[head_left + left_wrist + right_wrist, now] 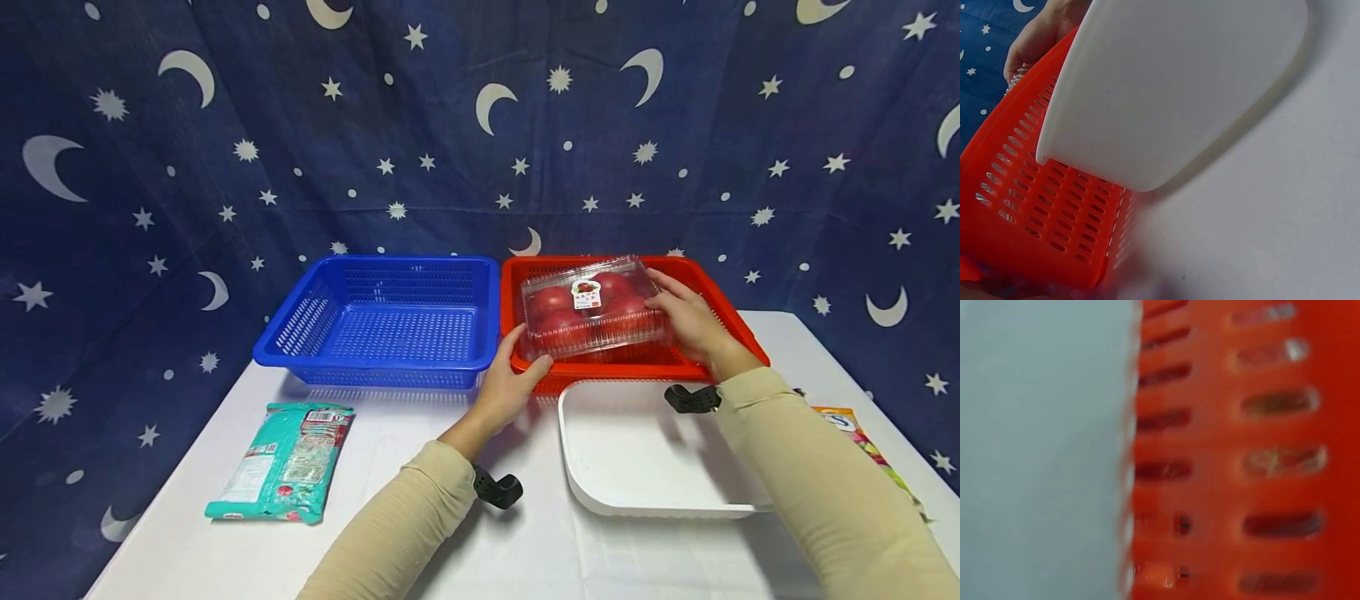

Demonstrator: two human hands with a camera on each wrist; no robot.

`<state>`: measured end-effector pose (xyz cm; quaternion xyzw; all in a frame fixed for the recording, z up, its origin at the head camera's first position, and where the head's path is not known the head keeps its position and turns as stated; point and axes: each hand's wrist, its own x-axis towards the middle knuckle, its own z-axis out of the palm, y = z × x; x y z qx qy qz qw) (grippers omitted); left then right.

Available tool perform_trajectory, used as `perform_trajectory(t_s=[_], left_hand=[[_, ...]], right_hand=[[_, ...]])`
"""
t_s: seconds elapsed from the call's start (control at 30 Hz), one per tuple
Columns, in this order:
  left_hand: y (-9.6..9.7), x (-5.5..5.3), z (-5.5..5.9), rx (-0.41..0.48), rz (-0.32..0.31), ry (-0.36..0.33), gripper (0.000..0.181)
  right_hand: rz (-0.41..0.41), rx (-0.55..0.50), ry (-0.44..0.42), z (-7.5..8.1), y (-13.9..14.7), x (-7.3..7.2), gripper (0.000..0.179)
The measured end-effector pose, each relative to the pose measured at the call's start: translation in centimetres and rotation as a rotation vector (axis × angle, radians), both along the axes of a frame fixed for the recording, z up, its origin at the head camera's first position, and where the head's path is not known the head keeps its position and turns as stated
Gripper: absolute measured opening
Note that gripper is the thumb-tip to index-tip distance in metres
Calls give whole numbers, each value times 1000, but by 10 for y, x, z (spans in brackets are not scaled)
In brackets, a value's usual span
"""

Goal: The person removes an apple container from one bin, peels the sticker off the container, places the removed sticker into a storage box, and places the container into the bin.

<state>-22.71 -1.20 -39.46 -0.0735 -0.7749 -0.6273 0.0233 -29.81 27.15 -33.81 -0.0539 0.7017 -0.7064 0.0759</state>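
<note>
A clear plastic box of tomatoes [558, 329], with a white label on its lid, is tilted in the mouth of the red basket [720, 312]. My left hand [504, 387] holds its lower left corner, the thumb toward me. At the box's right end, my right hand [693, 321] grips the edge with its fingers spread along the side. The left wrist view shows the slotted wall of the red basket [1054, 206], with part of a hand [1038, 37] beyond the rim. Only blurred red slots [1222, 444] and a pale surface fill the right wrist view.
A blue basket [300, 367] stands left of the red one. The white tray [637, 467] lies in front of the red basket, under my right forearm. A teal packet [288, 462] rests at the left and a colourful packet [862, 442] at the right, partly behind my sleeve.
</note>
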Motion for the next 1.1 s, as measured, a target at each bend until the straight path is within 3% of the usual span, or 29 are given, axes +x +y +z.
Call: perform_trajectory(t_s=[0.17,0.43,0.73,1.1], left_hand=[[0,0,0,3,-4,6,69],[1,2,1,9,2,-3,70],[0,1,-1,26,-6,-19,73],[-9,15,2,13,-43,-11,70]], right_hand=[[-42,54,3,4,-2,4,61],[-70,-114,24,13,4,16,60],[-88,-117,60,25,13,29,60],[-129,-80,58,29,25,42,59]])
